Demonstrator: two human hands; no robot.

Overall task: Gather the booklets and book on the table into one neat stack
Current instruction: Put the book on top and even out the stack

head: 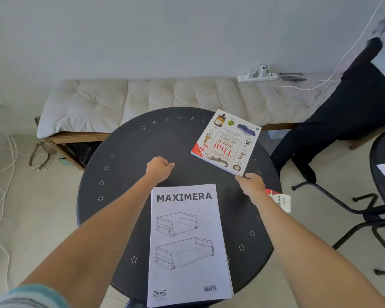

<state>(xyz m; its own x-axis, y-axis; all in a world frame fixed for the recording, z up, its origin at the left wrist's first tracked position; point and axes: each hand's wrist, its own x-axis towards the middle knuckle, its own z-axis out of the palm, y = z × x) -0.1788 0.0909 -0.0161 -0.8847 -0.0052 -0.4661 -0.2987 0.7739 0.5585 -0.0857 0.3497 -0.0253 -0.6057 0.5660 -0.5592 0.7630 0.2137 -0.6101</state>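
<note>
Your round dark grey table (129,196) looks like painted metal, matt and smooth, with small punched flower-shaped holes ringing its edge. On its near edge, the white MAXIMERA instruction booklets (187,247) are plain uncoated paper, matt, printed in black line art. The white Thai visual dictionary paperback (228,141) at the far right edge has a smooth card cover with a slight sheen. At the right edge, the red-and-white package (280,200) seems to be glossy card or plastic; you cannot tell which. Beyond the table, the cream tufted cushion (125,96) is soft matt cloth on a brown wooden bench frame (76,136).
</note>
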